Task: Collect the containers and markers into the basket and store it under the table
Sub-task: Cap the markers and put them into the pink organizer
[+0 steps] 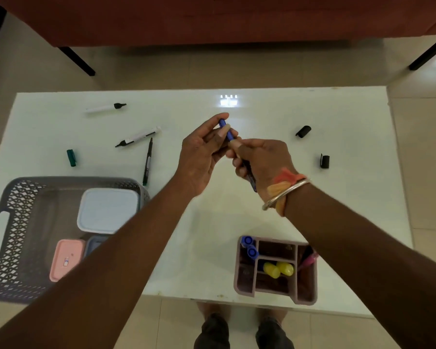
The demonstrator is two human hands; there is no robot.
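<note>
Above the middle of the white table (337,117), my left hand (202,154) pinches the blue cap end of a blue marker (226,131), and my right hand (259,162) grips its barrel. A grey lattice basket (13,222) at the near left holds a white container (107,210), a pink container (66,259) and a grey one partly hidden by my arm. Three uncapped markers lie at the left: one white (105,107), another white (139,136), one dark (147,162). A green cap (71,157) and two black caps (303,131) (324,161) lie loose.
A mauve compartment organizer (277,290) at the near edge holds blue-capped markers (249,246), yellow-capped ones (278,269) and a pink pen (308,260). A red sofa (212,18) with black legs stands beyond the table. My feet show below the table's near edge.
</note>
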